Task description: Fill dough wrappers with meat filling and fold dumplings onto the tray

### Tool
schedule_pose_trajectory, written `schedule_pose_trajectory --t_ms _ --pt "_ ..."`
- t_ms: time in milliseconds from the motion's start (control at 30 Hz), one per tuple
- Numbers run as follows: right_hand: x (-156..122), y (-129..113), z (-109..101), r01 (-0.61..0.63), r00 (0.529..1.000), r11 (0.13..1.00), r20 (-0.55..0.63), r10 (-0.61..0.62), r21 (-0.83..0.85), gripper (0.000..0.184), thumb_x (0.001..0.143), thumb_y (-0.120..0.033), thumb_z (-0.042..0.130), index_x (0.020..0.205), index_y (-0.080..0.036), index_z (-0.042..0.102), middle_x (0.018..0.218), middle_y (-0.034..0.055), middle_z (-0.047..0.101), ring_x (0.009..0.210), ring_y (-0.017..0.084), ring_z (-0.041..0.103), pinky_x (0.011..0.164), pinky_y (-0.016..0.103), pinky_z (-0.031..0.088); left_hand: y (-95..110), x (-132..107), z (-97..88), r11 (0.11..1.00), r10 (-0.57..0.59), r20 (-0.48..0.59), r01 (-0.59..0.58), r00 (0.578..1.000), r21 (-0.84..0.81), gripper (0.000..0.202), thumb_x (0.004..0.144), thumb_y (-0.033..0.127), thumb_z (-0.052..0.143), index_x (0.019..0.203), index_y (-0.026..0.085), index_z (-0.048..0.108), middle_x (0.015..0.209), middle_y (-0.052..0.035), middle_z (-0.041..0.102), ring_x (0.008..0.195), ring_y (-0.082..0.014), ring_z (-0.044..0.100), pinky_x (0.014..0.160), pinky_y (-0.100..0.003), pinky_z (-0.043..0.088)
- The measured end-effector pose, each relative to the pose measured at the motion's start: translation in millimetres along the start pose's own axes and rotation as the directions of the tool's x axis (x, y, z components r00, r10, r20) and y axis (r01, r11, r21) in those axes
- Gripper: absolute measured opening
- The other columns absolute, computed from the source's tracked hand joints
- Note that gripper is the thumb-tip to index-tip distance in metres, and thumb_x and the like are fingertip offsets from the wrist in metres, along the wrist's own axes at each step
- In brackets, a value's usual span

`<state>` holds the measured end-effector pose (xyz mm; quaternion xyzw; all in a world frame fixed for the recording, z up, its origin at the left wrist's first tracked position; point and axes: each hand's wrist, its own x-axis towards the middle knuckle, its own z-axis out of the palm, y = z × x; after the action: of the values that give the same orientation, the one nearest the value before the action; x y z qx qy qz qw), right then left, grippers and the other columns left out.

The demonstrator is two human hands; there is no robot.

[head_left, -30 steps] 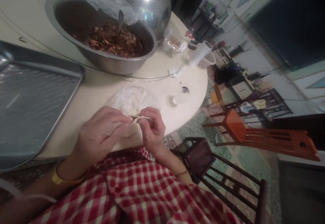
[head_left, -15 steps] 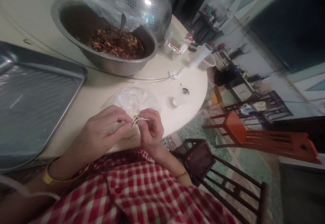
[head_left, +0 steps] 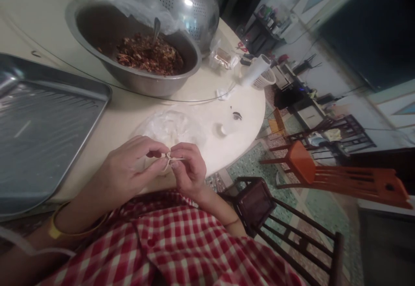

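My left hand and my right hand meet just above the near edge of the round cream table. Both pinch a small pale piece of dough, a thin wrapper folded between the fingertips. Behind the hands lies a clear plastic bag with more pale wrappers in it. Further back stands a large steel bowl of dark chopped filling with a spoon stuck in it.
A grey metal tray lies at the left. A steel colander stands behind the bowl, and small packets and a white roll lie at the far edge. A dark wooden chair and an orange chair stand on the right floor.
My fingers have drawn the wrapper's edges together, so the flat piece now looks pinched and folded. The hands have sunk slightly toward me.
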<state>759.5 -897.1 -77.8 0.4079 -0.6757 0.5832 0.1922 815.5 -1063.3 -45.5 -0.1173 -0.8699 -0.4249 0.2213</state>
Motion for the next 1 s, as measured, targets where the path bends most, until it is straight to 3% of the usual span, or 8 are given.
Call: schedule_pose_trajectory --t_ms 167,333,467,600,733,833,1000 --pt "-0.4 -0.5 0.3 -0.013 1.000 1.000 0.021 0.013 -0.017 0.010 0.096 -0.026 0.059 0.105 -0.025 0.060 0.095 0.0047 0.069 0.093 0.019 0.068 0.077 0.035 0.060 -1.1 -0.9 -1.4 0.993 -0.065 0.009 0.065 0.998 -0.096 0.005 0.092 0.022 0.063 0.088 0.025 0.063 0.081 0.0060 0.065 0.074 -0.0097 0.062 0.071 -0.021 0.049" --pt "0.6 -0.3 3.6 -0.034 0.996 0.999 -0.081 0.031 -0.037 0.004 0.097 -0.026 0.060 0.100 -0.024 0.062 0.093 0.0039 0.067 0.090 0.017 0.068 0.076 0.033 0.060 -1.4 -5.0 0.0 0.980 -0.106 0.045 0.112 0.993 -0.165 0.010 0.095 0.022 0.057 0.091 0.025 0.066 0.087 0.0038 0.068 0.078 -0.0110 0.064 0.073 -0.022 0.051" --pt "2.1 0.3 5.1 -0.085 0.990 0.996 -0.111 0.083 -0.006 0.003 0.095 -0.024 0.062 0.099 -0.024 0.061 0.096 0.0041 0.066 0.091 0.016 0.066 0.075 0.032 0.059 2.6 -6.1 3.4 0.994 -0.053 -0.010 0.052 0.999 -0.092 0.008 0.093 0.025 0.062 0.100 0.027 0.064 0.094 0.0022 0.070 0.085 -0.0135 0.067 0.079 -0.024 0.053" --pt "0.8 -1.3 4.4 -0.123 0.991 0.992 -0.057 0.122 -0.005 0.006 0.096 -0.025 0.059 0.101 -0.024 0.060 0.097 0.0053 0.066 0.093 0.018 0.067 0.078 0.035 0.061 5.7 -4.6 8.2 1.000 -0.017 -0.127 0.019 0.992 0.015 0.003 0.091 0.028 0.063 0.091 0.026 0.062 0.086 0.0014 0.071 0.078 -0.0158 0.067 0.075 -0.028 0.054" --pt "-5.1 -2.0 6.0 -0.122 0.992 0.993 -0.044 0.122 0.010 0.015 0.098 -0.024 0.056 0.112 -0.025 0.061 0.103 0.0063 0.067 0.099 0.018 0.067 0.083 0.034 0.062 3.2 -5.9 12.7 0.994 -0.057 -0.157 0.071 0.986 0.089 0.009 0.095 0.029 0.058 0.087 0.026 0.061 0.079 0.0016 0.071 0.071 -0.0152 0.067 0.070 -0.028 0.053" --pt "-9.9 1.0 8.5 -0.191 0.981 0.981 -0.031 0.191 0.001 0.025 0.099 -0.024 0.056 0.123 -0.026 0.059 0.110 0.0074 0.067 0.102 0.018 0.068 0.088 0.035 0.062 0.1 -8.7 15.1 0.987 -0.086 -0.173 0.108 0.981 0.122 0.012 0.095 0.033 0.056 0.087 0.026 0.062 0.078 0.0020 0.071 0.070 -0.0151 0.067 0.069 -0.027 0.053" --pt "-9.1 5.2 9.4 -0.215 0.977 0.976 -0.013 0.215 0.023 0.030 0.099 -0.023 0.056 0.129 -0.027 0.058 0.115 0.0076 0.068 0.107 0.019 0.068 0.094 0.038 0.061 -2.4 -12.3 15.4 0.986 -0.138 -0.172 0.152 0.975 0.074 0.023 0.094 0.033 0.060 0.116 0.027 0.066 0.084 0.0035 0.073 0.071 -0.0134 0.068 0.073 -0.025 0.055"
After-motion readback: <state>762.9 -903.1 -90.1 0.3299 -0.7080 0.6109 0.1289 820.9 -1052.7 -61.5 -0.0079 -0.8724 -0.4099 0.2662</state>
